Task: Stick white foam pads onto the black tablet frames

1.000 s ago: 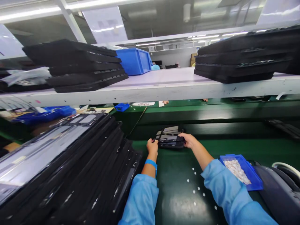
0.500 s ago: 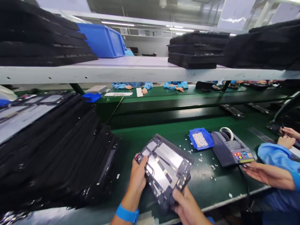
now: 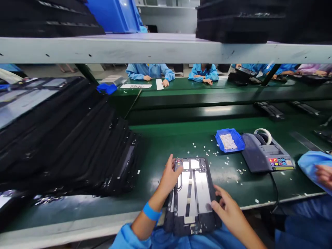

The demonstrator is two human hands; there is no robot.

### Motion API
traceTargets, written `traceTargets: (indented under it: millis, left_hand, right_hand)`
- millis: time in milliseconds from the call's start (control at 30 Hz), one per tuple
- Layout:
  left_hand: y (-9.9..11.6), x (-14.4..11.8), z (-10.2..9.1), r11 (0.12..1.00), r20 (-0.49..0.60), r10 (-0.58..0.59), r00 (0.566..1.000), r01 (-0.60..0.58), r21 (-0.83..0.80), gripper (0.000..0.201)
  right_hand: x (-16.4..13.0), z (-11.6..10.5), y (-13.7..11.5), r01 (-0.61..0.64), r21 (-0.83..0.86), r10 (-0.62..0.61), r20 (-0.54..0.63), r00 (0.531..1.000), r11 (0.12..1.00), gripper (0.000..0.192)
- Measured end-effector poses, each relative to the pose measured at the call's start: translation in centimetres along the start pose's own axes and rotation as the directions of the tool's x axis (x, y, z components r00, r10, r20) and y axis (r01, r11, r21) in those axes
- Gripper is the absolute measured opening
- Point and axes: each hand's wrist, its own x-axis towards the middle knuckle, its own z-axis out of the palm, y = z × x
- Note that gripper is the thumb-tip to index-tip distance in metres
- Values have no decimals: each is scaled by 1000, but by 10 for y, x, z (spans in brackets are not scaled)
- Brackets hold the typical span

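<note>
An opened tablet (image 3: 203,193), its silver battery panels and circuit parts showing, lies tilted at the front edge of the green bench, over my lap. Its lower part seems to rest on another dark panel beneath. My left hand (image 3: 169,178), with a blue band at the wrist, holds the upper left corner, thumb over the face. At the right edge is my right hand (image 3: 227,205), fingers apart and loosely bent, the thumb tip at the tablet's side. Whether its fingertips press on the edge is hard to tell.
A tall stack of dark tablet parts (image 3: 77,138) leans at left. Toward the right stand a blue tray (image 3: 230,140) of small white pieces and a tape dispenser (image 3: 268,152); white bits lie scattered around. A co-worker's hand (image 3: 324,174) is far right. A shelf (image 3: 147,50) crosses above.
The tablet has turned upright in my view and come down nearer my lap. My right hand has moved from its lower edge to its right side. My view has tipped downward.
</note>
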Motion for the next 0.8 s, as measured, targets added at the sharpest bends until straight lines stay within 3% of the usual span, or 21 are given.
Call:
traceTargets:
  millis: [100, 200, 267, 367, 433, 533, 633, 733, 800]
  left_hand:
    - [-13, -28, -22, 976, -93, 101, 991, -81, 200, 81]
    - [-20, -73, -42, 946, 69, 24, 997, -45, 321, 70]
    - [-20, -99, -45, 938, 145, 14, 989, -63, 340, 69]
    - [-18, -123, -36, 947, 134, 22, 991, -63, 314, 68]
    - [-19, -128, -31, 951, 143, 10, 990, -54, 305, 67]
    - [-19, -123, -34, 935, 196, 13, 981, -82, 346, 67]
    - [-9, -94, -43, 860, 160, 104, 982, -169, 482, 55]
    - [15, -46, -44, 700, 138, 313, 940, -326, 636, 43]
    - [31, -15, -37, 560, 271, 373, 888, -448, 697, 44]
  right_hand:
    - [-2, 0, -4, 33, -36, -31, 44, 999, 999, 57]
    - [-10, 1, -14, 75, -51, -68, 121, 990, 996, 58]
    - [-16, 2, -22, 94, -53, -81, 201, 976, 994, 58]
    - [-19, 2, -32, 101, -82, -71, 309, 948, 992, 55]
    - [-16, 1, -33, 101, -111, -63, 304, 951, 989, 52]
    - [-7, -5, -30, 107, -149, -68, 241, 968, 983, 49]
    - [3, -13, -29, 98, -178, -63, 191, 980, 979, 50]
    - [14, -19, -38, 100, -191, -85, 88, 993, 976, 51]
    - [21, -22, -50, 137, -187, -132, 41, 990, 973, 48]
